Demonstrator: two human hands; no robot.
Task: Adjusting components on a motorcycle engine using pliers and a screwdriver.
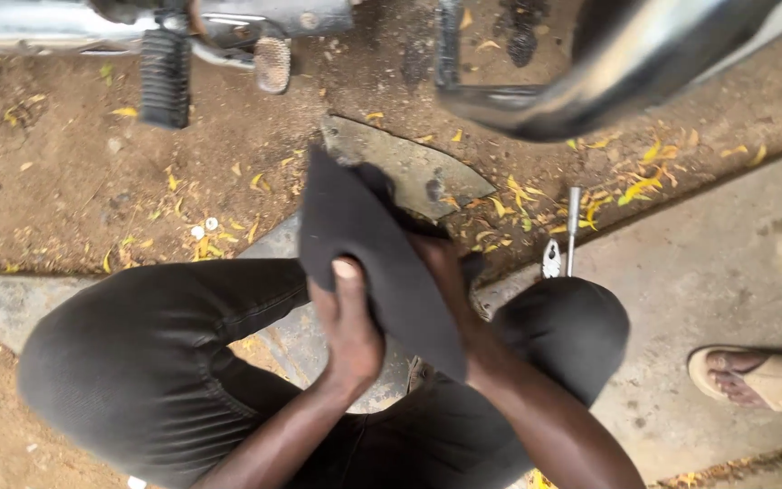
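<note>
Both hands are busy on the same thing: our left hand [348, 328] is clamped on the near edge of a flat dark panel [368, 249], thumb pressed flat on top of it with the nail showing, and our right hand [450, 281] grips it from the other side, mostly tucked behind and under the panel so we only see the knuckles and wrist, and we can't tell how those fingers sit underneath. So both are closed on the panel, which is held up tilted between our knees, its pointed far end sticking out toward the dirt. We're squatting in dark trousers [156, 353], knees out to either side. Right under the hands there's a flat grey stone slab [414, 167] sunk in the ground, and just beside our right knee lie a metal rod-like tool [573, 226] and a small white metal piece [551, 260], touching or nearly so. Brown dirt all around is littered with small yellow leaves [635, 186]. Up top there's a ribbed black footpeg [166, 77], a small oval pedal [272, 63] next to it, and a shiny curved chrome pipe [590, 81] hanging over the scene. Off to the right, on the concrete slab [726, 263], someone else's foot in a tan sandal [753, 378] pokes in
</note>
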